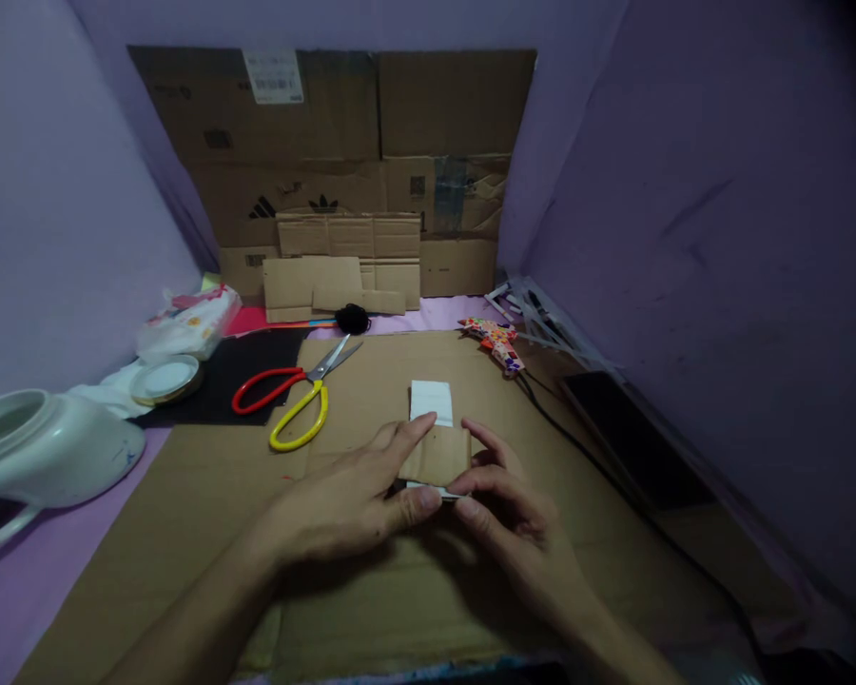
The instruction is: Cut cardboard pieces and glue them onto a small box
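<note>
The middle of the white strip (431,400) is hidden under the small brown cardboard piece (437,455); white shows beyond its 12 o'clock and 6 o'clock edges, but whether this is one length cannot be told. The left hand's lower fingers are tucked out of sight, and some of the right hand's are folded in shadow. Both forearms run off the bottom of the view, the white ceramic vessel (78,447) is cut off at 9 o'clock, and the print on the upright cardboard panel (328,124) is mostly unreadable.

The left hand (357,495) reaches in from 8 o'clock, palm down, one finger stretched to the brown piece's upper edge and the thumb on the white below; its grip is spread, laid over the pieces rather than closed. The right hand (520,504) comes from 4 o'clock, fingers curved, thumb and forefinger close together at the lower right corner; whether that grip is pinching cannot be told.

The brown piece is roughly square, flat and faintly creased, with a small dark dot. It lies over the strip above the large cardboard sheet (342,590), with the scissors (315,381) at 10 o'clock and the floral glue gun (497,344) at 1 o'clock.
</note>
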Motion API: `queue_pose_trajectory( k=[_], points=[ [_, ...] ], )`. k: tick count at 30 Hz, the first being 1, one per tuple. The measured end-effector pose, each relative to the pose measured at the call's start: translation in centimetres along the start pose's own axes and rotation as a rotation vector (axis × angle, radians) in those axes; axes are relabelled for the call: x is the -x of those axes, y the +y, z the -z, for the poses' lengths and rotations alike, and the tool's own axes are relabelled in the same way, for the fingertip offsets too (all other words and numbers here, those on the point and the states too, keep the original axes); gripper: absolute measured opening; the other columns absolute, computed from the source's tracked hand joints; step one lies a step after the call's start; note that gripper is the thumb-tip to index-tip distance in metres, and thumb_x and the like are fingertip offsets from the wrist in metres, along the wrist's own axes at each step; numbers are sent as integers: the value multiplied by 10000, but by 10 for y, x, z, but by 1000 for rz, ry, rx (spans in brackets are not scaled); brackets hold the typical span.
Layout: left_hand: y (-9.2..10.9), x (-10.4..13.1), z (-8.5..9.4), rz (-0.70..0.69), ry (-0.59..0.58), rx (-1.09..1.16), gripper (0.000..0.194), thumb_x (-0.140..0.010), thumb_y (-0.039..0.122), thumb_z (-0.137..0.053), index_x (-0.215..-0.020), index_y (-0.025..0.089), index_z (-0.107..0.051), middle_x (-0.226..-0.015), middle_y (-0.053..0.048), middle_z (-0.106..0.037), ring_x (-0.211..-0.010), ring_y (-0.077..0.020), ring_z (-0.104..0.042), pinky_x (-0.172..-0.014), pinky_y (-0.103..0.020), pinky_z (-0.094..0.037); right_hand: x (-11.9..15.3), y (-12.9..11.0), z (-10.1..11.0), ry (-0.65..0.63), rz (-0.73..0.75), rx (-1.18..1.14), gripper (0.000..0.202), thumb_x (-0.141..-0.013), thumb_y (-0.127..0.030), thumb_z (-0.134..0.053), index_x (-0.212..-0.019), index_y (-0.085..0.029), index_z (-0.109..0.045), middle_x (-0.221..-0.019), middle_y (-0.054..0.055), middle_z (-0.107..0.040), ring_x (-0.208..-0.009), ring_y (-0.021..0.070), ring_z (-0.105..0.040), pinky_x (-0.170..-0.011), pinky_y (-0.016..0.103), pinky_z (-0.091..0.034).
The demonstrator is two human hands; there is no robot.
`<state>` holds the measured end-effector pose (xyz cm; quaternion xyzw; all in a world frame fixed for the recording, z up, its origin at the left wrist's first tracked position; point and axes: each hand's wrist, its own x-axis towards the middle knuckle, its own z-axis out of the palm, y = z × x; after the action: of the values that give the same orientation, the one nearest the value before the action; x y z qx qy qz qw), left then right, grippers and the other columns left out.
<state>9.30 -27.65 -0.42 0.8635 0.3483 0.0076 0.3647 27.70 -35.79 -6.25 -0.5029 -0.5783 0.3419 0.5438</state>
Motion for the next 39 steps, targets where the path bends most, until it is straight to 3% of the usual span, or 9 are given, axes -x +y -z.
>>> queue_pose_trajectory(
  k=[5,19,24,30,33,39],
  points=[
    [-1,-2,-5,22,29,-14,643,-909,602,-214,-1460,292,-91,-1547,-37,-125,-1404,-225,-133,-1121,-454,-179,0,-2,-1,29,-30,-23,77,-817,-274,-612,-761,-252,-659,-1314,54,-462,-1266,255,-392,-929,377,-386],
    [0,-4,-10,0,59,-18,646,-910,605,-187,-1459,271,-115,-1539,-50,-156,-1406,-216,-122,-1123,-451,-170,8,-12,-6,77,-95,22,154,-820,-306,-581,-685,-246,-622,-1384,36,-433,-1364,298,-246,-995,497,-317],
    [2,-2,-7,21,62,3,660,-897,624,-218,-1457,287,-120,-1543,-55,-140,-1405,-234,-120,-1117,-459,-187,10,-7,-11,143,-5,173,132,-853,-275,-542,-739,-232,-591,-1337,80,-466,-1312,284,-344,-995,495,-328],
    [1,-1,-11,68,54,-37,812,-811,687,-392,-1457,315,-70,-1552,-82,23,-1400,-297,-101,-1096,-491,-228,8,-1,-18,211,92,277,34,-859,-216,-537,-853,-238,-562,-1228,96,-543,-1253,246,-425,-965,430,-382],
    [0,-3,-18,66,101,-66,740,-865,632,-344,-1461,291,-67,-1545,-88,92,-1403,-285,-71,-1097,-478,-232,9,0,-22,244,106,298,48,-858,-197,-528,-878,-237,-545,-1244,103,-527,-1249,241,-427,-960,423,-387],
    [3,-6,-24,42,138,-111,669,-912,569,-275,-1464,247,-75,-1548,-103,50,-1404,-276,-60,-1100,-466,-231,12,2,-26,275,68,283,51,-863,-190,-512,-876,-240,-512,-1291,104,-488,-1270,243,-397,-933,419,-399]
  ],
)
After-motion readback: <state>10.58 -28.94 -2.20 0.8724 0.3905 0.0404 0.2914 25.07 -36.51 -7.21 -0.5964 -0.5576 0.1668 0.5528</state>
